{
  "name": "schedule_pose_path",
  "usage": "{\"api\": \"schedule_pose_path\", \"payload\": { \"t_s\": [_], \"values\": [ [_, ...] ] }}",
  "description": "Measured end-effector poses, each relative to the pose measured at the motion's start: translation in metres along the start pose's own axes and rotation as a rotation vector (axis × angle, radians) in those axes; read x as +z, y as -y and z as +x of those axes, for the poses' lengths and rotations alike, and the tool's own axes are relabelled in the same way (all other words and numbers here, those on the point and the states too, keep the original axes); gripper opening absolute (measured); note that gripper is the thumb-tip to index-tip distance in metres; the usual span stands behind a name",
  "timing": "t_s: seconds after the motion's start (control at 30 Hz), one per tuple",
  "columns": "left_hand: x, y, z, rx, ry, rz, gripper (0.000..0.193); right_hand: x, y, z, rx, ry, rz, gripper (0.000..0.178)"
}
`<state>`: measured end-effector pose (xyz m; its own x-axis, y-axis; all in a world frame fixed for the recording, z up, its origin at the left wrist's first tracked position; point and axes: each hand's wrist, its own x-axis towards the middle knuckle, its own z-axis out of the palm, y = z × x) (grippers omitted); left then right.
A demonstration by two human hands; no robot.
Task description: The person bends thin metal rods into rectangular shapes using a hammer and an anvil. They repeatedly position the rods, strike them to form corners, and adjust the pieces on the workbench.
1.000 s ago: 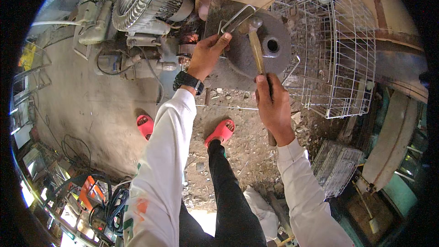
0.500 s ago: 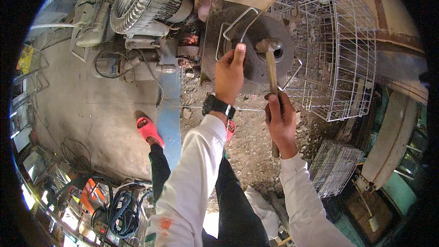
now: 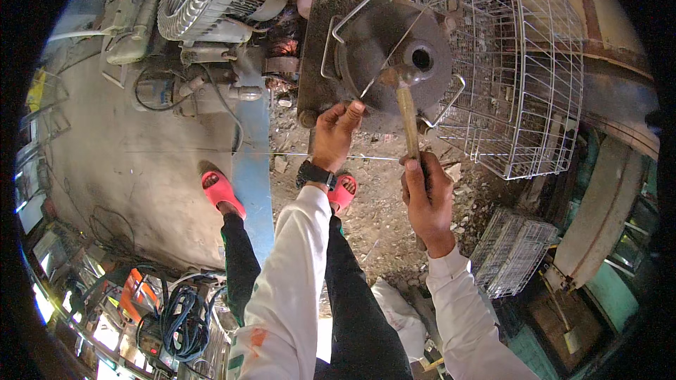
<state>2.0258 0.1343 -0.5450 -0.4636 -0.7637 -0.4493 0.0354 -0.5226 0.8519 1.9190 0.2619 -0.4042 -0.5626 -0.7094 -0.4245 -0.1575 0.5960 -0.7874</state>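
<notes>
My left hand (image 3: 334, 137) is closed at the near edge of a dark round metal block (image 3: 380, 28), pinching a straight thin metal rod (image 3: 374, 81) between thumb and fingers. The rod slants across the block's top, away and to the right. In my right hand (image 3: 428, 197) is a hammer (image 3: 408, 119), gripped by its wooden handle. Its head rests on or just above the block, beside the rod and a raised round hole (image 3: 421, 59); contact is hard to tell. A bent wire loop (image 3: 334, 36) sits at the block's left, another (image 3: 458, 91) at its right.
A wire basket (image 3: 521, 77) stands right of the block, with a smaller wire cage (image 3: 510, 253) nearer me. A finned motor (image 3: 211, 0) and a power tool (image 3: 165, 91) lie left. Coiled cable (image 3: 186, 324) is at lower left. Rubble (image 3: 380, 204) covers the ground by my feet.
My left hand has drawn back toward me, bringing the rod nearer the block's front edge. The hammer head has shifted from beside the hole to nearer and left of it.
</notes>
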Motion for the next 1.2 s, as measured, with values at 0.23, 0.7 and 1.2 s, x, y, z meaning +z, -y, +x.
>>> {"api": "schedule_pose_path", "payload": {
  "t_s": [0.23,0.7,1.2],
  "values": [
    [-0.001,0.021,0.004,-0.01,0.021,-0.059,0.041,-0.003,-0.003,-0.001,-0.022,0.03,-0.141,0.024],
    [0.013,0.036,0.008,0.049,-0.063,-0.143,0.045,-0.013,0.018,0.007,-0.256,0.116,-0.546,0.021],
    [0.01,0.025,0.005,0.011,-0.125,-0.167,0.052,-0.025,0.04,0.001,-0.341,0.037,-0.534,0.02]
  ]
}}
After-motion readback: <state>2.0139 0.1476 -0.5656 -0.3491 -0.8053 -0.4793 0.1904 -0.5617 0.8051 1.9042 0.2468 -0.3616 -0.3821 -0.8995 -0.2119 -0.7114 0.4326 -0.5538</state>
